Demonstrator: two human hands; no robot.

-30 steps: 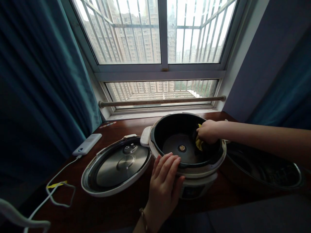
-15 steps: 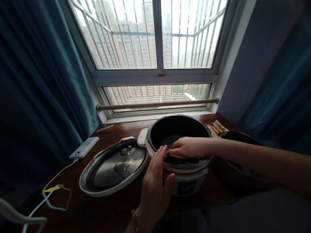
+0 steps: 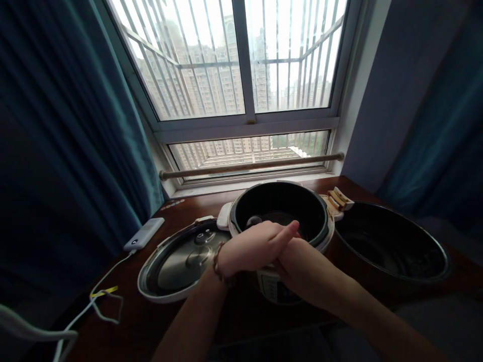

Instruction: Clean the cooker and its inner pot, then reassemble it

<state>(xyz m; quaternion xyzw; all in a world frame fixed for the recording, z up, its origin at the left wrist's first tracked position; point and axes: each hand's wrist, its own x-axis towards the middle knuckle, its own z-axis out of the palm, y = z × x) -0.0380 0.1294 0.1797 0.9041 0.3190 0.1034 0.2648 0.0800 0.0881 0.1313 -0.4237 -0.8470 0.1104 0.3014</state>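
An open electric cooker point(image 3: 231, 224) with a dark inside stands on the brown wooden sill. My left hand point(image 3: 252, 247), a bracelet on its wrist, reaches across the cooker's front rim and lies over my right hand point(image 3: 296, 262), with one finger stretched out to the right. My right arm comes in from the lower right. Its fingers are hidden under the left hand at the rim, so whatever they hold is out of sight. The cooker's lid point(image 3: 181, 257) lies upside down to the left of the cooker.
A wide dark inner pot point(image 3: 381, 213) sits right of the cooker. A white power bank point(image 3: 145, 234) with a white cable point(image 3: 96, 284) lies at the left. A wooden rod point(image 3: 249, 166) runs along the window. Teal curtains hang on both sides.
My right hand, which rubbed a yellow and dark pad inside the cooker and then along its front rim, has slipped under my left hand. The left arm has crossed over to the right.
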